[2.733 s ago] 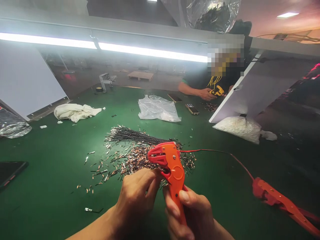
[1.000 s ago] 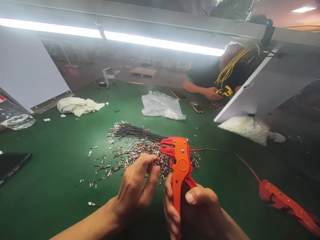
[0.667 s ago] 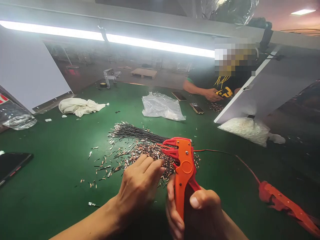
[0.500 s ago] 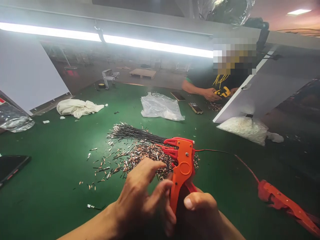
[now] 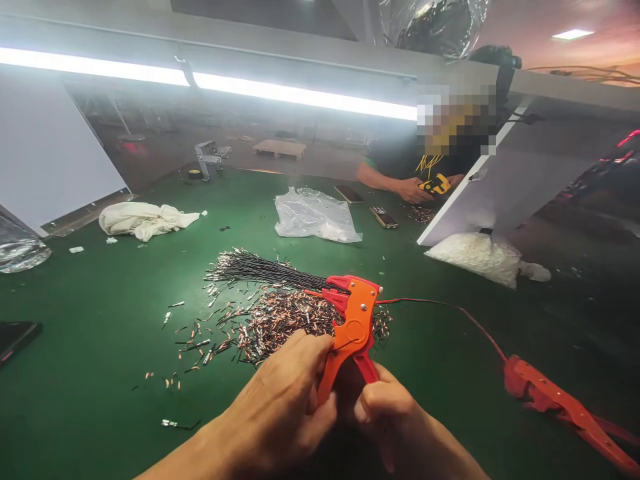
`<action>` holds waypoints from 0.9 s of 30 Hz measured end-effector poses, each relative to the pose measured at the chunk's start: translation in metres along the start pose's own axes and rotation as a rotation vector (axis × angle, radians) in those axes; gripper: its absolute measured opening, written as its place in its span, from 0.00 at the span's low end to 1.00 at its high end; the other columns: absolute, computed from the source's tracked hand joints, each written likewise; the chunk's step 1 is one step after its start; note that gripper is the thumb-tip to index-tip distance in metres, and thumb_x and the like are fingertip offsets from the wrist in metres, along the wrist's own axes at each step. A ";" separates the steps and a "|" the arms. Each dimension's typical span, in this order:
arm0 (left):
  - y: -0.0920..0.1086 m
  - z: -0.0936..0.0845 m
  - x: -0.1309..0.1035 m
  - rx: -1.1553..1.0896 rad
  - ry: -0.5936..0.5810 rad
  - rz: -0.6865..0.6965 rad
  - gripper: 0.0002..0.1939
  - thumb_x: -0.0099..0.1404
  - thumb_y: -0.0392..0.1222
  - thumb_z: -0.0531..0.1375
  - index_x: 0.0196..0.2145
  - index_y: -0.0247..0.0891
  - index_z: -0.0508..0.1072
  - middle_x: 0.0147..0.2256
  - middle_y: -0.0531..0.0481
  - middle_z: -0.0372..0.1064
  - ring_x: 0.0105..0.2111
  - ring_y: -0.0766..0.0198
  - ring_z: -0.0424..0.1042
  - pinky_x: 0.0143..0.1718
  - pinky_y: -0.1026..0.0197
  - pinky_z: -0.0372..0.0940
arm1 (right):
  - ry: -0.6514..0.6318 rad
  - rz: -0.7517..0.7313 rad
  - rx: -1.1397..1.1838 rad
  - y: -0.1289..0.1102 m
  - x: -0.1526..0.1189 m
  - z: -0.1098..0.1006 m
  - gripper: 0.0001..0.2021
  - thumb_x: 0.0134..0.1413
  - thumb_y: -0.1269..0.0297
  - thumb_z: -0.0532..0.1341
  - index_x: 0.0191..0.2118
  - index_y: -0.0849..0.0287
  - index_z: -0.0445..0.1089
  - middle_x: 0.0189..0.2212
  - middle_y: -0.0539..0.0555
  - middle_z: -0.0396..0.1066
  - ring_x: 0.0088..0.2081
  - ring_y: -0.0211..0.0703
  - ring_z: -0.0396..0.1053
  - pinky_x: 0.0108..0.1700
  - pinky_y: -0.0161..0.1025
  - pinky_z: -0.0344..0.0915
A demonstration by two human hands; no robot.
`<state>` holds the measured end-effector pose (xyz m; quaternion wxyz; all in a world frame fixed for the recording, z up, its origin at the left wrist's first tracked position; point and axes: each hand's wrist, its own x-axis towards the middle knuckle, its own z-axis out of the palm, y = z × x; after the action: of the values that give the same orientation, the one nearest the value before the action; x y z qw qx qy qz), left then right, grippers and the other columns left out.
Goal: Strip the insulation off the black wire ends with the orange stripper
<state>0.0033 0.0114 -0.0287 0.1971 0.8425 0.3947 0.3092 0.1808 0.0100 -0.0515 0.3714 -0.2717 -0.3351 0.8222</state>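
My right hand is closed around the handles of an orange wire stripper with red jaws and a red lever. Close against its orange handle is my left hand, fingers bent, with a short thin black wire sticking out from the fingertips. The jaws point left, and their tips overlap the end of a bundle of black wires with metal terminals at the far end. Below the bundle lies a pile of wire scraps, copper and black. My right fingers are partly hidden.
A second orange-red tool lies right, a thin red cord running toward it. Behind are a clear plastic bag, a white cloth, phones and a filled bag. Across the green table, a person's hands hold a yellow tool.
My left hand has gone from spread fingers beside the stripper to closed against its handle, and a black wire now shows at its fingertips. The view has shifted slightly right.
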 end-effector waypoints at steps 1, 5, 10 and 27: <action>-0.002 -0.004 0.002 0.026 0.025 0.042 0.20 0.63 0.39 0.57 0.52 0.39 0.60 0.35 0.48 0.68 0.33 0.60 0.68 0.35 0.55 0.70 | -0.031 0.005 0.010 -0.001 0.000 -0.001 0.16 0.29 0.75 0.55 0.32 0.64 0.69 0.24 0.53 0.70 0.23 0.37 0.62 0.27 0.35 0.58; -0.011 -0.027 0.012 0.135 0.286 0.079 0.11 0.70 0.35 0.48 0.49 0.37 0.62 0.33 0.49 0.65 0.30 0.66 0.65 0.31 0.63 0.66 | -0.219 -0.035 0.106 -0.005 -0.003 0.000 0.24 0.32 0.72 0.56 0.43 0.62 0.66 0.29 0.55 0.72 0.29 0.47 0.71 0.37 0.45 0.64; -0.021 -0.042 0.018 0.335 0.488 0.128 0.10 0.68 0.28 0.53 0.44 0.36 0.68 0.28 0.53 0.63 0.28 0.67 0.60 0.32 0.64 0.62 | -0.233 -0.017 0.071 -0.006 -0.010 0.008 0.20 0.38 0.68 0.57 0.43 0.64 0.64 0.32 0.59 0.71 0.35 0.53 0.72 0.42 0.52 0.63; -0.018 -0.044 0.015 0.475 0.615 0.249 0.13 0.59 0.24 0.62 0.39 0.37 0.72 0.27 0.52 0.72 0.29 0.63 0.63 0.33 0.58 0.57 | -0.260 0.044 0.149 0.003 -0.016 0.012 0.21 0.40 0.64 0.58 0.45 0.62 0.65 0.32 0.59 0.71 0.34 0.49 0.68 0.40 0.45 0.62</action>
<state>-0.0285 0.0383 -0.0017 -0.1693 0.7741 0.3906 0.4685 0.1804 -0.0085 -0.0427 0.3256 -0.1418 -0.3122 0.8811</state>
